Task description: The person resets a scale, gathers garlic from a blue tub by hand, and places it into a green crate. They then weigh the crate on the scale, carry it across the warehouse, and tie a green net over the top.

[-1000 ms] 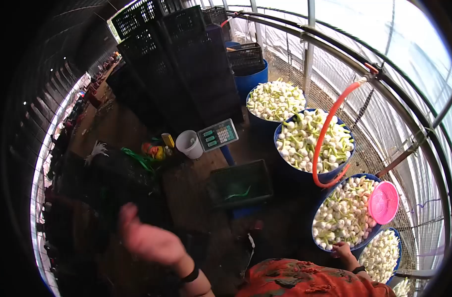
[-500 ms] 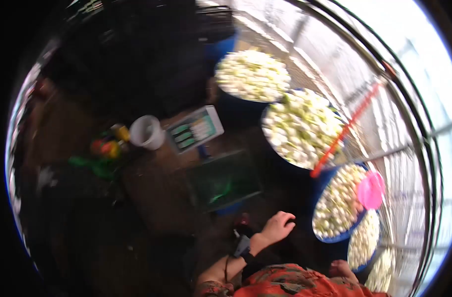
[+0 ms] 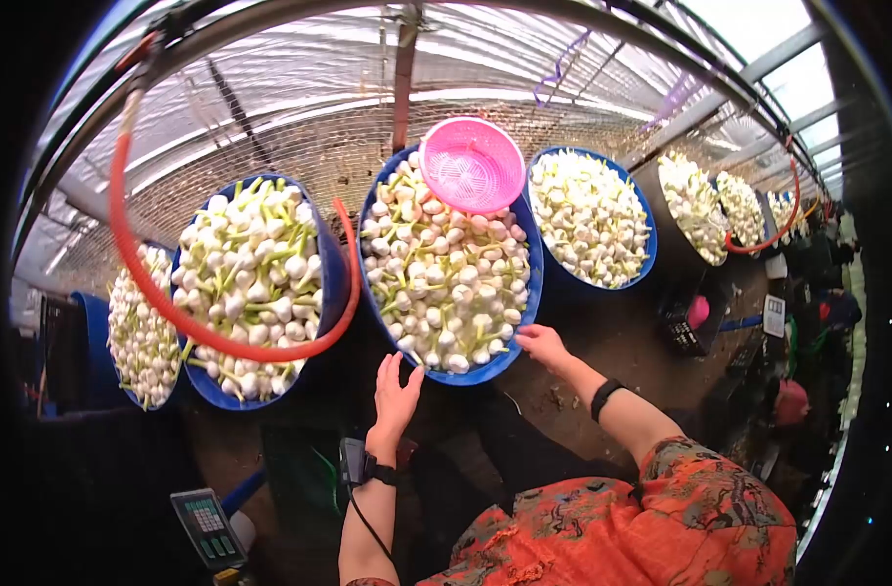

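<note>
In front of me a blue tub (image 3: 533,283) is heaped with garlic bulbs (image 3: 446,283), white with short green stems. A pink plastic basket (image 3: 472,166) rests on the far side of the heap, tilted toward me. At the tub's near left rim is my left hand (image 3: 397,393), fingers stretched up and slightly apart, nothing in them. My right hand (image 3: 545,346) is at the near right rim, fingers extended toward it and the palm facing down. Both wrists wear black straps, the left one with a small device and cable.
More garlic-filled tubs stand to the left (image 3: 325,283) and right (image 3: 649,244). An orange-red hose (image 3: 202,332) loops across the left tub. A scale display (image 3: 207,527) is at lower left. Mesh and a metal frame rise behind the tubs.
My view has swung right to face the tub with the pink basket. Both hands have come up to its near rim; before, my left hand hung over the dark floor.
</note>
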`<action>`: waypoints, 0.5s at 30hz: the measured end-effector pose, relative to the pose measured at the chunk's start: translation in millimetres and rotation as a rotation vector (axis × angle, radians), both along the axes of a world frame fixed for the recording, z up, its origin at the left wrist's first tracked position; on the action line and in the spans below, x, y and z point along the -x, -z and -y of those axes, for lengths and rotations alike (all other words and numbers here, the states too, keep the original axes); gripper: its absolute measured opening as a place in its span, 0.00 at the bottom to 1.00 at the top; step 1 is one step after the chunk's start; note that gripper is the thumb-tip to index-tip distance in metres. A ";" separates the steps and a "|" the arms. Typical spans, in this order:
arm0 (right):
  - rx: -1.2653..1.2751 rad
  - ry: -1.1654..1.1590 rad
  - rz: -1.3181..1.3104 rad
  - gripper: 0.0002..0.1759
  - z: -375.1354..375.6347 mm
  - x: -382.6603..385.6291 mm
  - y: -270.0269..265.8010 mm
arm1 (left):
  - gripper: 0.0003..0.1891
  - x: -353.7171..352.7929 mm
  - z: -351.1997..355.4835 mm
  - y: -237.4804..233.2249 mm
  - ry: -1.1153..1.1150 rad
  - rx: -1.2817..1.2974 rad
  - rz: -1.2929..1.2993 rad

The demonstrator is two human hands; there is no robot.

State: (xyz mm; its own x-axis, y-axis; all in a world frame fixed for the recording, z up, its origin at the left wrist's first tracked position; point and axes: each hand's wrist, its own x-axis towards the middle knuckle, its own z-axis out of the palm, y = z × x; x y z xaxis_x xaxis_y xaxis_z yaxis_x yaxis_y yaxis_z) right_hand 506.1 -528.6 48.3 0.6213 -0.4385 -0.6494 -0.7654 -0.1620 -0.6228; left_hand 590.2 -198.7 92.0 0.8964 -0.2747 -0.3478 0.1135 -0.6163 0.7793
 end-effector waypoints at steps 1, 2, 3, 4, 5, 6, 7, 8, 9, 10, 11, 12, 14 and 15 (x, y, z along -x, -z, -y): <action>0.170 -0.164 0.087 0.28 7.2 -21.9 32.1 | 0.32 -13.0 19.1 13.1 0.026 -0.027 -0.014; 0.265 -0.250 0.118 0.33 9.4 -50.1 47.4 | 0.33 -26.0 38.1 26.1 0.057 -0.086 0.041; 0.360 -0.340 0.152 0.38 9.0 -79.5 55.7 | 0.35 -40.1 56.2 39.8 0.087 -0.143 0.098; 0.358 -0.372 0.137 0.42 8.4 -106.6 64.5 | 0.38 -58.5 74.4 50.2 0.136 -0.184 0.077; 0.358 -0.402 0.124 0.46 7.5 -130.7 77.2 | 0.39 -71.0 91.4 69.0 0.165 -0.234 0.097; 0.378 -0.362 0.116 0.48 4.1 -148.8 97.1 | 0.40 -81.7 109.6 81.8 0.199 -0.291 0.121; 0.402 -0.320 0.103 0.51 0.6 -162.5 115.7 | 0.41 -93.7 127.0 93.4 0.238 -0.342 0.144; 0.375 -0.366 0.041 0.50 -3.0 -171.4 109.9 | 0.41 -107.5 142.6 106.9 0.276 -0.374 0.161; 0.347 -0.417 -0.022 0.49 -7.2 -176.8 96.1 | 0.42 -120.7 158.5 118.3 0.311 -0.403 0.176; 0.341 -0.411 -0.019 0.44 -11.1 -176.9 102.8 | 0.41 -136.4 175.5 126.3 0.327 -0.417 0.220; 0.444 -0.507 -0.076 0.45 -15.7 -173.2 113.3 | 0.36 -150.9 185.3 146.7 0.350 -0.415 0.253; 0.430 -0.542 -0.009 0.40 -16.0 -159.9 125.4 | 0.33 -165.3 197.7 157.4 0.419 -0.451 0.216; 0.408 -0.561 0.120 0.33 -16.9 -136.7 139.3 | 0.24 -172.8 209.2 174.9 0.548 -0.565 0.165; 0.390 -0.555 0.106 0.33 -13.8 -131.8 143.0 | 0.24 -165.9 209.5 184.1 0.562 -0.574 0.148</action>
State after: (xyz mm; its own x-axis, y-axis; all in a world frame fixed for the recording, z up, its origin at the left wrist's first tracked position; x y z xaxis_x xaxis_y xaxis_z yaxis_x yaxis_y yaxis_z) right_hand 637.9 -514.8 -94.7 0.8731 -0.2259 -0.4321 -0.4422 -0.7401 -0.5066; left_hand 756.1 -408.2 -92.1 0.7255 -0.5121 -0.4598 -0.4107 -0.8582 0.3079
